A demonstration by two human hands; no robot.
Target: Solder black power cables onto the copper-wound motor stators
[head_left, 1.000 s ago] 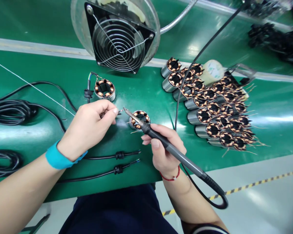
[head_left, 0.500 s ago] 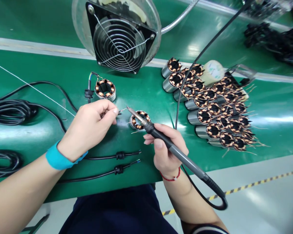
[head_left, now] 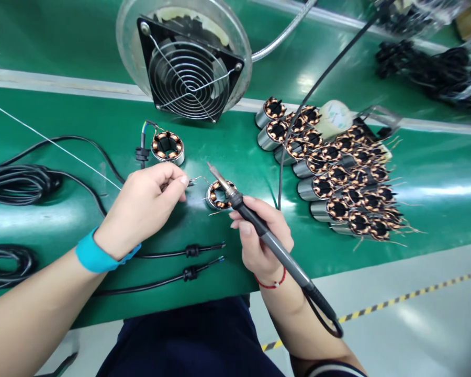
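Note:
My right hand point(head_left: 265, 235) grips a soldering iron point(head_left: 255, 217) by its dark handle, the tip pointing up and left. That metal tip passes over a small stator with copper windings point(head_left: 214, 197), slightly apart from the wire ends near it. My left hand point(head_left: 151, 196) is closed in a pinch on thin wire point(head_left: 193, 181), whose ends stick out toward the stator; its fingers hide most of what they hold. A thin pale strand point(head_left: 55, 142) runs from the upper left to this hand. Behind it stands another stator point(head_left: 167, 148) with a black cable joined to it.
A caged fan point(head_left: 190, 78) stands at the back. Several stators point(head_left: 322, 187) are grouped at the right, beside a tape roll point(head_left: 335, 118). Coiled black cables point(head_left: 19, 183) lie left; two cable ends point(head_left: 192, 251) lie in front. The iron's cord point(head_left: 317, 89) crosses the bench.
The soldering iron has drawn back from the wire ends by my left fingers, its tip lifting slightly. My right hand has shifted a little left. My left hand keeps its pinch, almost still.

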